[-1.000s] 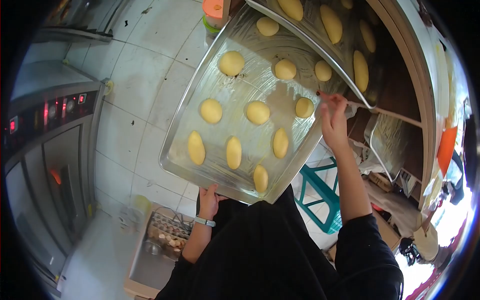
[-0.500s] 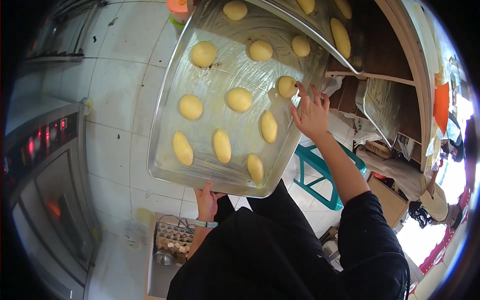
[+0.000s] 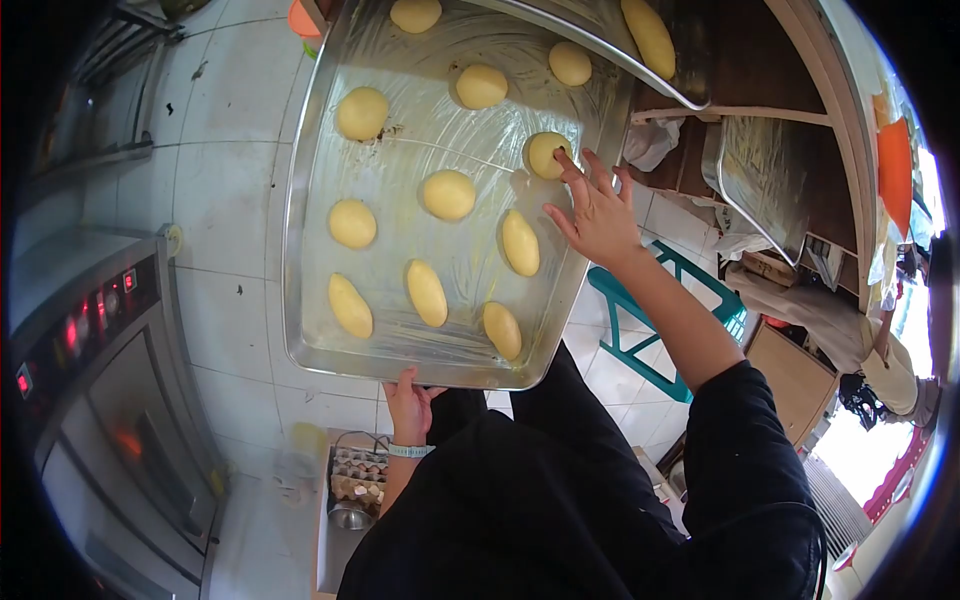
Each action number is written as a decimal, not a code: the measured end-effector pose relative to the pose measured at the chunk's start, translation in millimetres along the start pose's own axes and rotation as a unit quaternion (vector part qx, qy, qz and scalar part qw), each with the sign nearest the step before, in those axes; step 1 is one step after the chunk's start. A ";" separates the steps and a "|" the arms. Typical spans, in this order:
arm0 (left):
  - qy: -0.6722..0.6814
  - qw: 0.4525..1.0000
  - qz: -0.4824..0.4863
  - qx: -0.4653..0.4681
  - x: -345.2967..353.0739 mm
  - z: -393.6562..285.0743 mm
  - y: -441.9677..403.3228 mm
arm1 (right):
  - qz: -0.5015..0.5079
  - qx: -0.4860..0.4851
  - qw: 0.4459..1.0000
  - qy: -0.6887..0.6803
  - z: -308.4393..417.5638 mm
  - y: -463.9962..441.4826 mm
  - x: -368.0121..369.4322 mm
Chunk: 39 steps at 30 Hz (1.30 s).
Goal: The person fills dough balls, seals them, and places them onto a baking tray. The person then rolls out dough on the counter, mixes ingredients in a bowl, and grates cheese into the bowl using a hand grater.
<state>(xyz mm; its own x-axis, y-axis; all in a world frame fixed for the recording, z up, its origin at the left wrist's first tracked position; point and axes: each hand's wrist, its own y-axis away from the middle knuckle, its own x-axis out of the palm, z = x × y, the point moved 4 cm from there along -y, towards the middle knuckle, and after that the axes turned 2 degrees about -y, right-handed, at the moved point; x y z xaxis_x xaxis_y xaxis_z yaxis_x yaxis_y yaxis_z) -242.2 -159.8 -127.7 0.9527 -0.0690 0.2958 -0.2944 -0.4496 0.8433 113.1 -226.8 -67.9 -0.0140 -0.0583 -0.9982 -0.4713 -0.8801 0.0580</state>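
Shiny bare metal tray (image 3: 325,358) here, slanting across the upper middle of the frame, with pale yellow dough pieces (image 3: 448,195) sitting apart on its greasy-looking bottom. My guess is the gaps are so they don't stick or squash each other. The left hand (image 3: 408,408) has hold of the tray's near edge, lower middle of the frame, thumb up against the outer wall; the rest of the grip is partly hidden, but it looks like that's what keeps this end up and level so nothing slides. Can't tell what carries the far end. The right hand (image 3: 597,212) isn't gripping anything: fingers loosely spread over the tray's right side, one fingertip seemingly touching the rightmost round piece (image 3: 547,156). Probably held light like that because soft dough dents easily. Count time: 11 pieces I can see on this tray, 7 roundish and 4 long ovals, the ovals all toward the near end. There's 1 more long piece (image 3: 649,38) on the upper tray (image 3: 700,52) at top right, plus 1 side tray (image 3: 762,180) further right, and 1 green stool (image 3: 640,350) below the right forearm.
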 end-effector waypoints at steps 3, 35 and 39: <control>-0.014 1.000 0.003 -0.010 -6.3 2.8 -2.4 | 0.000 0.022 0.995 -0.096 -2.1 4.7 -3.0; -0.001 1.000 0.004 -0.010 -5.2 4.2 -3.7 | -0.100 0.038 0.960 -0.258 -15.2 -9.2 -8.0; 0.007 1.000 0.012 -0.008 -4.9 5.2 -3.4 | -0.103 0.003 0.988 -0.116 2.9 -65.6 -17.1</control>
<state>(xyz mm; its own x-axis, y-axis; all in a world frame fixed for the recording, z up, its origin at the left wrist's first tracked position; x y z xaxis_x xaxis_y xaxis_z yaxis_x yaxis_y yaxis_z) -245.5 -162.6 -134.3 0.9441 -0.0664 0.3229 -0.3187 -0.4344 0.8425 141.6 -166.7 -54.7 -0.1196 0.2323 -0.9653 -0.4899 -0.8595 -0.1461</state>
